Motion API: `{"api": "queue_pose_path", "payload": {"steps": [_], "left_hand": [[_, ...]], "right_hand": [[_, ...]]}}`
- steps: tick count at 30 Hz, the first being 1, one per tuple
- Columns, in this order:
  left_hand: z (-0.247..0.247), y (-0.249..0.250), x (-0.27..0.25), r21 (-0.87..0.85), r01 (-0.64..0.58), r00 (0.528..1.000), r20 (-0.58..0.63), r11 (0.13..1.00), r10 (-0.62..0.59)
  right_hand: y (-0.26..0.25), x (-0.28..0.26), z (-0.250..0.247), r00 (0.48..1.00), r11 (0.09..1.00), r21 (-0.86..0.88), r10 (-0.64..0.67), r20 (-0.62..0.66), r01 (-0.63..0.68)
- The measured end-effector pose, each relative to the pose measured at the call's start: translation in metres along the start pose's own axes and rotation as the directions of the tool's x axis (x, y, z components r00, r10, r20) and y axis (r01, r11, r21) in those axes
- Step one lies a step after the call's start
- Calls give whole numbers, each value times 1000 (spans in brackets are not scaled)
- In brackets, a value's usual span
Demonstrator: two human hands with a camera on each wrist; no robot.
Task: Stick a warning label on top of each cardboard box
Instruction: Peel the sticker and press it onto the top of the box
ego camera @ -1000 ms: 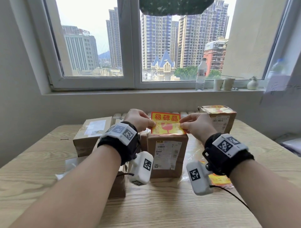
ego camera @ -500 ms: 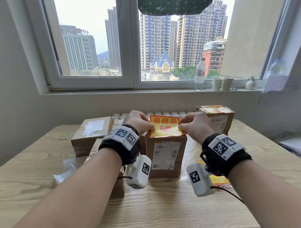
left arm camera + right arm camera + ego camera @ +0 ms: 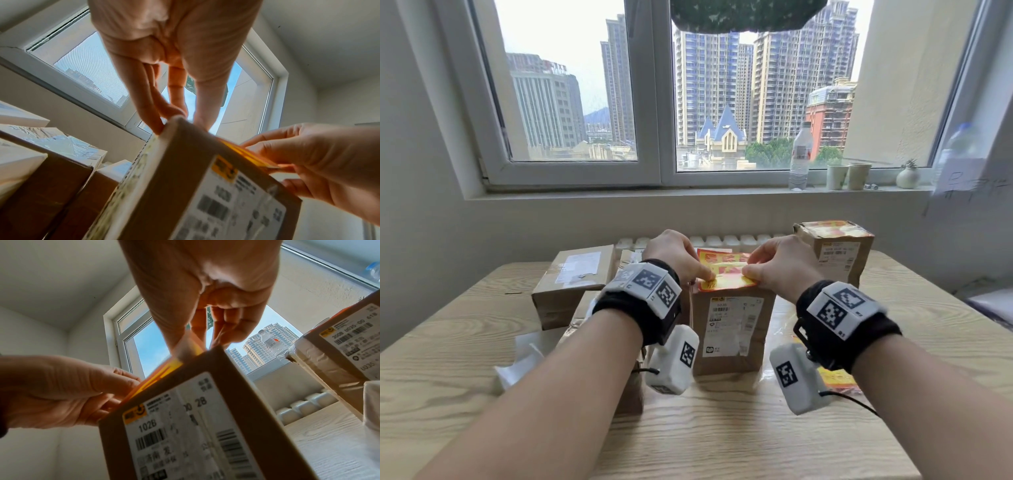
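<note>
A brown cardboard box (image 3: 732, 329) with a white shipping label stands upright mid-table. A red and yellow warning label (image 3: 726, 270) lies over its top, its near edge at the box's front rim. My left hand (image 3: 710, 275) pinches the label's near left corner, and my right hand (image 3: 747, 272) pinches the near right corner. In the right wrist view the right hand (image 3: 191, 340) holds the label (image 3: 164, 369) just above the box (image 3: 185, 418), with the left hand (image 3: 72, 389) opposite. In the left wrist view the left hand (image 3: 170, 113) touches the top edge of the box (image 3: 195, 186).
A second box (image 3: 835, 250) at the back right carries a warning label on top. A flat box (image 3: 575, 281) lies back left, another (image 3: 630, 387) under my left wrist. More labels (image 3: 839, 378) lie under my right wrist, white paper scraps (image 3: 524, 356) at left. The wooden table (image 3: 722, 428) extends toward me.
The label, earlier tilted up toward me above the box, has come down flatter onto the box top. Both hands have moved slightly down and closer together with it.
</note>
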State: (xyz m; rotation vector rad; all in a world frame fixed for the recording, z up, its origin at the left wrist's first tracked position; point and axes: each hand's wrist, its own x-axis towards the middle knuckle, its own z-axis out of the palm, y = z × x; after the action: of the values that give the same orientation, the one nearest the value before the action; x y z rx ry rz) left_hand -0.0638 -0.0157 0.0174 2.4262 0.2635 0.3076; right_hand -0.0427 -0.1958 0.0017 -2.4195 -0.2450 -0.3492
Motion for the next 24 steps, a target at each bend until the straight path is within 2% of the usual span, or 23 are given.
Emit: {"api": "queue_pose_path", "payload": {"steps": [3, 5, 6, 8, 11, 13, 16, 19, 21, 24], "left_hand": [[-2, -4, 1, -1, -5, 1000, 14, 1000, 5], [-2, -5, 2, 11, -45, 999, -20, 999, 45], [0, -4, 2, 36, -79, 997, 2, 996, 79], [8, -2, 4, 83, -143, 983, 124, 986, 132], [15, -3, 6, 70, -151, 954, 272, 986, 126], [15, -7, 7, 50, -128, 944, 311, 991, 106], [10, -14, 8, 6, -56, 954, 294, 998, 52], [4, -19, 6, -157, 61, 956, 293, 986, -12], [0, -20, 0, -247, 129, 938, 345, 960, -37], [0, -23, -10, -207, 134, 875, 484, 969, -17]], "right_hand": [[1, -3, 0, 1000, 998, -58, 5, 0, -5], [2, -3, 1, 1000, 996, -88, -8, 25, 10], [2, -2, 4, 998, 995, -91, -22, 63, 28], [2, 1, 11, 986, 995, -88, -40, 161, 54], [7, 3, 19, 962, 997, -77, 13, 271, 9], [13, 2, 18, 955, 996, -84, 21, 295, 4], [23, 1, 13, 964, 998, -64, 36, 264, -19], [29, -1, 10, 970, 998, -16, 61, 235, -59], [26, -5, 9, 975, 998, 7, 65, 213, -68], [18, -14, 7, 961, 985, 97, 111, 252, -140]]}}
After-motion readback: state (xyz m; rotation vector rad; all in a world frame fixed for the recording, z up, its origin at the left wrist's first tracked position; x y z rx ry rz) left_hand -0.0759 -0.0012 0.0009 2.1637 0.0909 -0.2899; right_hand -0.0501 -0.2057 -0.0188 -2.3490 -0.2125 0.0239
